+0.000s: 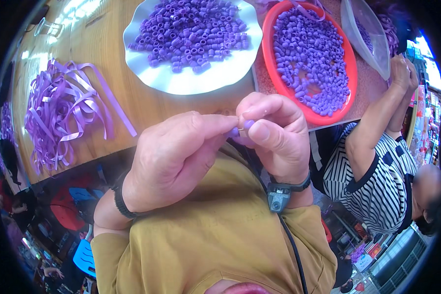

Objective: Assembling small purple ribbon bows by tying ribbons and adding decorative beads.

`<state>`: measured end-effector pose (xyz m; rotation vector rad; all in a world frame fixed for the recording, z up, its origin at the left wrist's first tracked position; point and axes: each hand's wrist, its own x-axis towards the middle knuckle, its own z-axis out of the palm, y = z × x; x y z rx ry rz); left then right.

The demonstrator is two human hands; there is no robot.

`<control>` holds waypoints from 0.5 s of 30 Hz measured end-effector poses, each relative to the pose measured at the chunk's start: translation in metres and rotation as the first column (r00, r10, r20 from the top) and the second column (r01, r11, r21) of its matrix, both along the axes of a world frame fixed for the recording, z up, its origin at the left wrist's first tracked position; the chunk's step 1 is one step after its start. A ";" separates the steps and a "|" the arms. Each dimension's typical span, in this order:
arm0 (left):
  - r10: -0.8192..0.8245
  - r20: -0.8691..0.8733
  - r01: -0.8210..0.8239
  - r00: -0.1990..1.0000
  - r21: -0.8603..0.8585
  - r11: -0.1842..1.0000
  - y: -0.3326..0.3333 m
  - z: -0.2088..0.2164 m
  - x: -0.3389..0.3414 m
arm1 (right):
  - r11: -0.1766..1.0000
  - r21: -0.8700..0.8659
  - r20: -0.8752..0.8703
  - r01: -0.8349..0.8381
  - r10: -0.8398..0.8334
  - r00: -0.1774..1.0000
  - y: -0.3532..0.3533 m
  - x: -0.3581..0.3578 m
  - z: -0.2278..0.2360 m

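The bare left hand (176,152) and bare right hand (279,134) partly hide the small, glossy purple pieces (249,124) pinched at centre. At 12 o'clock, the picture's edge crops the white scalloped plate (196,83). At 8 o'clock, dark clutter (36,230) is indistinct.

A wooden table (105,44) spreads beyond the fingers (274,137) and to their left, light (78,13) glaring off its far corner; a pinkish tabletop (370,90) adjoins it to their right. A blue chair (85,257) stands lower left of them; far right, crowded shelves (425,120) stand near a bright opening (430,66).
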<state>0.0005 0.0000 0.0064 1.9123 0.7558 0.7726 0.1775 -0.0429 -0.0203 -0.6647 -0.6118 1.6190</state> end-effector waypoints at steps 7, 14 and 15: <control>-0.006 -0.001 0.006 1.000 0.009 1.000 0.002 -0.001 -0.001 | 1.000 0.024 0.052 -0.016 0.014 0.999 0.000 0.000 -0.003; 0.049 0.024 -0.047 0.999 -0.092 0.995 -0.004 -0.005 -0.001 | 0.994 0.112 0.230 0.011 -0.037 0.972 0.002 -0.002 -0.003; 0.093 0.030 -0.085 0.995 -0.201 0.976 -0.008 -0.004 -0.001 | 0.993 0.114 0.277 0.004 -0.036 0.960 0.002 -0.002 -0.003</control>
